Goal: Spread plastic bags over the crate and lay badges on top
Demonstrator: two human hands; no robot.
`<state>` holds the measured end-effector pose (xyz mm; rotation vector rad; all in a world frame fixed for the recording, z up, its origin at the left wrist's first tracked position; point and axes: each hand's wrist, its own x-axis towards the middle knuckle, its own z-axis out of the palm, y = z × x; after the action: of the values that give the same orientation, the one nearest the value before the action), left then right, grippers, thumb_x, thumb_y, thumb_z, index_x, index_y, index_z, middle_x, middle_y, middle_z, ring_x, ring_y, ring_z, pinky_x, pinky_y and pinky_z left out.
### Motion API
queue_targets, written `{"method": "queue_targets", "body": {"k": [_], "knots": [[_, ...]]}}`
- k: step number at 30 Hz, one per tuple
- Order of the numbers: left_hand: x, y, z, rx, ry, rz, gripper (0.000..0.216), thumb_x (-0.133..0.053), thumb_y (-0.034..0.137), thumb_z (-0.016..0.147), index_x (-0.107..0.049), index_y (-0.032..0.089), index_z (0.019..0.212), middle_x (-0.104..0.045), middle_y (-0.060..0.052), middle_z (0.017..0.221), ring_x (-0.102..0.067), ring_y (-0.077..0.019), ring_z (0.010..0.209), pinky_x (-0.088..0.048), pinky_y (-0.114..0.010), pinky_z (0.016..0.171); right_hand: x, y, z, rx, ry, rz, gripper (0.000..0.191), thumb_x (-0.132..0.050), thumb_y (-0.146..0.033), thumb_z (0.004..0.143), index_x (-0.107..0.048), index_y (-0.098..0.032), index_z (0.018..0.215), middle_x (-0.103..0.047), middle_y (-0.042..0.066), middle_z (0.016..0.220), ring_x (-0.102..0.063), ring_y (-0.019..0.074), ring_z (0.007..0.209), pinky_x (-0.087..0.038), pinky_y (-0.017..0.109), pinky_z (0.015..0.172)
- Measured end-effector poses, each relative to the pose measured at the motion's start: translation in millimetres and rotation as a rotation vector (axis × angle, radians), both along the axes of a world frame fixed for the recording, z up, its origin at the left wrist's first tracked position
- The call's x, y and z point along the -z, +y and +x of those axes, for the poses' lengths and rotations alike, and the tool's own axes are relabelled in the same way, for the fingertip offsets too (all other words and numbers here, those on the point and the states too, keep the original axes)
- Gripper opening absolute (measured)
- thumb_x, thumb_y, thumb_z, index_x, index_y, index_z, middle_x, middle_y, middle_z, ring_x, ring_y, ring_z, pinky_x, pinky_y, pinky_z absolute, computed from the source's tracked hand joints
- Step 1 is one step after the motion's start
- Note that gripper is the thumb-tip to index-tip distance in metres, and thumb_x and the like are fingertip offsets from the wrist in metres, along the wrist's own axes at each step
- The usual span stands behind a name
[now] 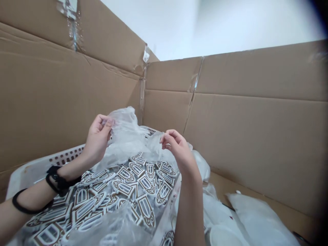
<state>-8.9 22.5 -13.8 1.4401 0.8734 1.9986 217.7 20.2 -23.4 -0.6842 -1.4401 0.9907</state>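
My left hand (98,136) pinches the upper left edge of a clear plastic bag (128,136), fingers closed on the film. My right hand (176,145) pinches the bag's right edge, so the bag hangs stretched between both hands. Below them sits a white slotted basket (64,157) filled with several brown and white oval patches (138,184). Two black bands circle my left wrist and forearm.
Tall cardboard walls (243,119) surround the space on the left, back and right. More clear and white plastic bags (256,218) lie on the cardboard floor to the right of the basket. Another clear bag lies over the patches at the bottom.
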Motion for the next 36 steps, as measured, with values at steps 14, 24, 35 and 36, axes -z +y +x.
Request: {"method": "queue_targets", "body": {"k": [14,24,35,36], "knots": [[11.0,-10.5,16.4,0.165,0.322,0.024,0.023,-0.062,0.035,0.084,-0.050,0.022,0.098,-0.055,-0.002,0.089,-0.048,-0.0098,0.063,-0.043,-0.022,0.056,-3.0,-5.0,-33.2,0.174,0.073,0.079,0.034,-0.056,-0.050,0.082,-0.036,-0.025,0.073,-0.031,-0.007,0.058,-0.029,0.0093,0.047,-0.024,0.024,0.044],[20.6,-22.7,29.5,0.122,0.503,-0.115,0.033,-0.060,0.054,0.078,-0.057,0.024,0.093,-0.038,-0.008,0.135,-0.039,-0.0287,0.126,-0.045,-0.038,0.095,-9.2,-19.9,-41.6,0.261,-0.081,0.222,0.025,-0.053,-0.043,0.088,-0.040,-0.024,0.078,-0.043,-0.003,0.068,-0.039,0.0118,0.059,-0.036,0.025,0.055],[13.8,-25.8,28.8,0.183,0.393,-0.052,0.027,-0.058,0.040,0.085,-0.050,0.019,0.071,-0.053,0.001,0.070,-0.051,-0.0122,0.068,-0.043,-0.025,0.066,-1.8,-3.0,-26.0,0.138,0.079,0.076,0.039,-0.061,-0.054,0.078,-0.037,-0.025,0.073,-0.032,-0.006,0.059,-0.029,0.0092,0.049,-0.027,0.023,0.044],[14.0,-26.4,29.0,0.140,0.409,-0.019,0.026,-0.058,0.039,0.086,-0.050,0.019,0.071,-0.054,0.001,0.070,-0.050,-0.0118,0.068,-0.042,-0.025,0.066,-2.7,-4.5,-24.5,0.158,0.068,0.063,0.036,-0.062,-0.054,0.078,-0.040,-0.025,0.076,-0.033,-0.006,0.059,-0.030,0.0091,0.049,-0.027,0.023,0.044]]}}
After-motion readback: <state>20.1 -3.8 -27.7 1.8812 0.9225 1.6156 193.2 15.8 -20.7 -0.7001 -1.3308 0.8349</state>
